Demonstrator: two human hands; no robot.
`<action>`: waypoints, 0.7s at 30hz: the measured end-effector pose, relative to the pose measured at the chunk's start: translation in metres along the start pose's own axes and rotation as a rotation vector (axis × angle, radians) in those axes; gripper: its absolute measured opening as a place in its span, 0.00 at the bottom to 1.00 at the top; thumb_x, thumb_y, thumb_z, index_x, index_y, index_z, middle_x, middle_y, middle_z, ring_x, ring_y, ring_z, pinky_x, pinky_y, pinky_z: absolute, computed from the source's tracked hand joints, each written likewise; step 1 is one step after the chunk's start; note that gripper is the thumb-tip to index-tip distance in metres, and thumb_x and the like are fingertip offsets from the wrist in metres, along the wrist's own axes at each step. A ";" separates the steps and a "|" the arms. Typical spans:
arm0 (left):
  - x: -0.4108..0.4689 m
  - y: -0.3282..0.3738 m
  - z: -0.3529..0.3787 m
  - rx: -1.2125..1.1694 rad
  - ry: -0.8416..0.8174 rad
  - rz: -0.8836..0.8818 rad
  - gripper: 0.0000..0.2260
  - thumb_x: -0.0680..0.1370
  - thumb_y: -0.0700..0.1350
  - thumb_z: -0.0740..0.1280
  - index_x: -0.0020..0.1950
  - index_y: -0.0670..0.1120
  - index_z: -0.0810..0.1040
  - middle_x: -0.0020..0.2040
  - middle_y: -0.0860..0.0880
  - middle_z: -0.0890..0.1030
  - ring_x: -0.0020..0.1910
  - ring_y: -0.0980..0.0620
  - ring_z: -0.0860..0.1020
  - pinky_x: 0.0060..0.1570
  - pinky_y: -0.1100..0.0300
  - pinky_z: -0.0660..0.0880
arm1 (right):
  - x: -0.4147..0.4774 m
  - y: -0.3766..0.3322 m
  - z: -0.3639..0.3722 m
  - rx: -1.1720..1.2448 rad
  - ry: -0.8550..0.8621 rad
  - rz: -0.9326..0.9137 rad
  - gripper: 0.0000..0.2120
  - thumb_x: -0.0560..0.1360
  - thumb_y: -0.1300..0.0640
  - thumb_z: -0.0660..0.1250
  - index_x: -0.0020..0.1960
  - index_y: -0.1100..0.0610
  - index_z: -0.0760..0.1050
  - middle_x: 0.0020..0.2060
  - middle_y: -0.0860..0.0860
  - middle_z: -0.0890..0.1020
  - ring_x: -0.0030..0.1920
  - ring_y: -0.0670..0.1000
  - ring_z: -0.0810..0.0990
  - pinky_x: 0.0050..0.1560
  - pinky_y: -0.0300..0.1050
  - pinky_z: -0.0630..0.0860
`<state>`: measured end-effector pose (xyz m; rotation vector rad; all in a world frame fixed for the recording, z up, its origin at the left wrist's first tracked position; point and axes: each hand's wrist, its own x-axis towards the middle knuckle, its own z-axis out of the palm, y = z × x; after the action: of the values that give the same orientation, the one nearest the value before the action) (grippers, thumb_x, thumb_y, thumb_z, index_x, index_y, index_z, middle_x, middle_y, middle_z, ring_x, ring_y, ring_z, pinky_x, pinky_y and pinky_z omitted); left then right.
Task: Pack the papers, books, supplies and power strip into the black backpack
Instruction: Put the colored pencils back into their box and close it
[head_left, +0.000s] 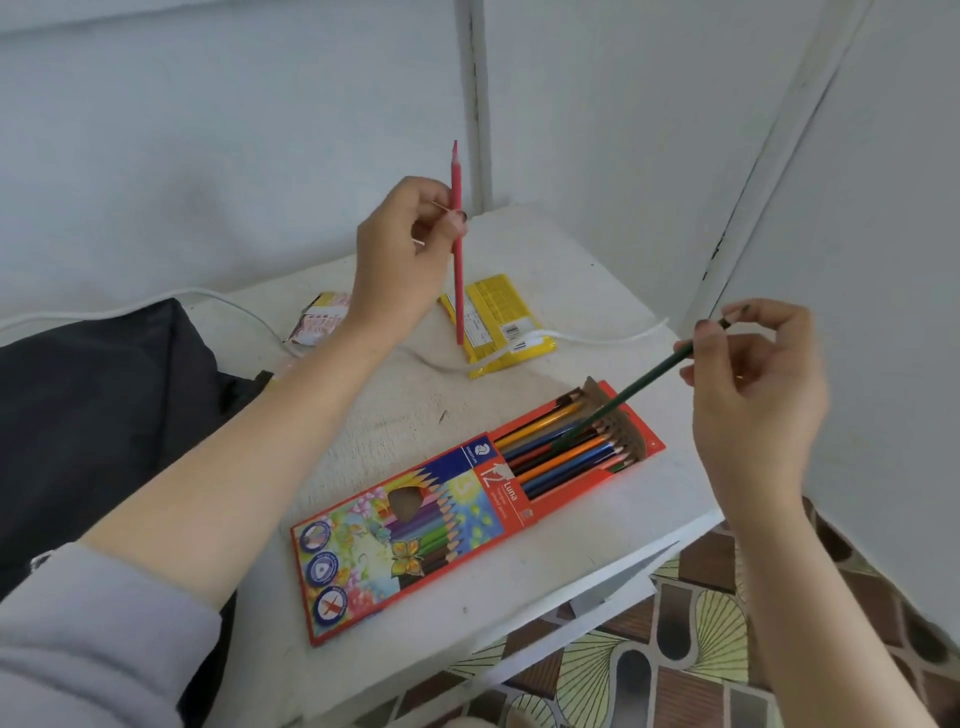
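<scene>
With the right hand (753, 395) pinching the dark green pencil (636, 392) and the left hand (397, 260) gripping the upright red pencil (457, 260), lay each flat inside the open orange cardboard pencil box (457, 519).

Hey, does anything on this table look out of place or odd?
Two pencils are out of the open pencil box: the left hand holds a red pencil upright, the right hand slants a dark green pencil into it. A white cable lies across the yellow packet.
</scene>
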<state>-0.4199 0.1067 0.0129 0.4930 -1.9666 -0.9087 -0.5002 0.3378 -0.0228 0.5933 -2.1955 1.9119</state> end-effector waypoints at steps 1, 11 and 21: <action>-0.006 0.012 0.004 -0.055 -0.035 -0.013 0.08 0.76 0.38 0.64 0.44 0.52 0.72 0.39 0.57 0.79 0.41 0.55 0.80 0.39 0.62 0.76 | -0.002 0.001 -0.002 -0.020 -0.006 -0.024 0.05 0.78 0.58 0.63 0.52 0.52 0.68 0.34 0.45 0.81 0.37 0.49 0.81 0.43 0.43 0.78; -0.062 0.035 0.036 0.019 -0.469 0.004 0.05 0.77 0.39 0.66 0.49 0.47 0.73 0.39 0.55 0.78 0.41 0.55 0.79 0.44 0.59 0.79 | -0.002 0.013 -0.002 -0.154 -0.090 -0.073 0.07 0.79 0.59 0.61 0.56 0.55 0.67 0.36 0.50 0.80 0.35 0.43 0.76 0.34 0.27 0.67; -0.075 0.016 0.050 0.155 -0.567 -0.039 0.19 0.75 0.35 0.68 0.65 0.45 0.72 0.46 0.56 0.77 0.41 0.63 0.75 0.41 0.76 0.71 | -0.004 0.032 0.007 -0.278 -0.247 0.089 0.12 0.78 0.53 0.63 0.58 0.57 0.70 0.36 0.44 0.75 0.36 0.39 0.74 0.34 0.35 0.68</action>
<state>-0.4229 0.1850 -0.0336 0.3871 -2.5620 -1.0012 -0.5080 0.3351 -0.0543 0.7255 -2.6226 1.6006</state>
